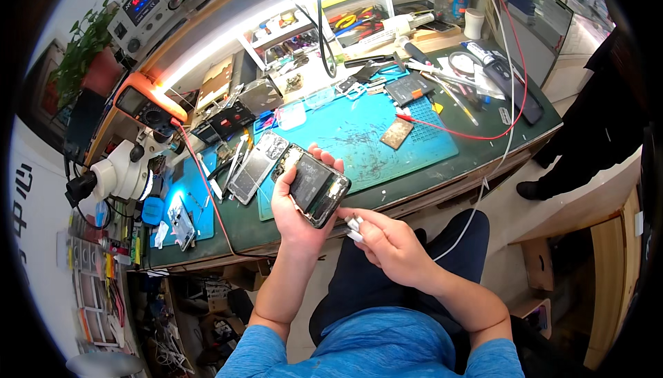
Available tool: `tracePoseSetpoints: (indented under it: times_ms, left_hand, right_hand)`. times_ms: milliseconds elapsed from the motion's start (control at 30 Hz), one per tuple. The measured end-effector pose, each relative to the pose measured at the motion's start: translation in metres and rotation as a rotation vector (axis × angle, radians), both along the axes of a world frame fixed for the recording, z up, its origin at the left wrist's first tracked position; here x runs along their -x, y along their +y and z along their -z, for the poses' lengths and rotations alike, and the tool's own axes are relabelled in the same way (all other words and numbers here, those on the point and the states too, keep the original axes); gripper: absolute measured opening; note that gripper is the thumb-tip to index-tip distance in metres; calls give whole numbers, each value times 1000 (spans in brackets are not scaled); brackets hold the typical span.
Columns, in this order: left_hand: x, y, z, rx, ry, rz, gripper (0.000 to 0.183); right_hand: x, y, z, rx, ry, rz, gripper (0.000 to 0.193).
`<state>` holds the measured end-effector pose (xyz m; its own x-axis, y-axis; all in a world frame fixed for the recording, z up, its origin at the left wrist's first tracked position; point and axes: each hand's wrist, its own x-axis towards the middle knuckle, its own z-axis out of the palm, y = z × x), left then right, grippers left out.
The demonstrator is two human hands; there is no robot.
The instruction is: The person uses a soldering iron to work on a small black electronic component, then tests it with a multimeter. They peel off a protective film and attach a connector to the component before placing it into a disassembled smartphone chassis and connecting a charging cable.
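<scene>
My left hand (293, 213) is closed around an opened smartphone (312, 188), held up just over the bench's front edge with its dark battery and inner parts showing. Close to the phone's lower end, my right hand (395, 248) pinches a white cable plug (355, 229). From that hand a thin white cable (464, 229) runs up to the right past the bench. The plug is beside the phone; whether they touch, I cannot tell. A phone back housing (257, 169) lies on the bench left of the phone, partly on a blue work mat (366, 171).
An orange multimeter (146, 107), a white microscope (119, 172) and a smaller blue mat (200, 205) stand or lie left. A red lead (469, 135) crosses the right side near a small flat plate (396, 133). Tools crowd the back. A person's dark-clothed legs (577, 119) stand right.
</scene>
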<state>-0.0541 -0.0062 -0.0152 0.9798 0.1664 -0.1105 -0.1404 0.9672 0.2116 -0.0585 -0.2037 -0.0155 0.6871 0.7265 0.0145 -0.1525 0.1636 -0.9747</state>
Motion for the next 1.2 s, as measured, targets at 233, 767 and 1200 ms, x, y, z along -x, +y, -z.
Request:
tracePoseSetpoints:
  times_ms: [233,767,1200]
  left_hand:
    - [0,-2,2,-65,-65,-25,46]
    - [15,-19,-1,-464,-165,-110,55]
    - [22,-13,-4,-562,61,187,57]
  right_hand:
    - [-1,0,-4,-65,184,45,40]
    - [-10,-6,9,39,169,49,33]
    - [-10,-24,30,324,-319,294,41]
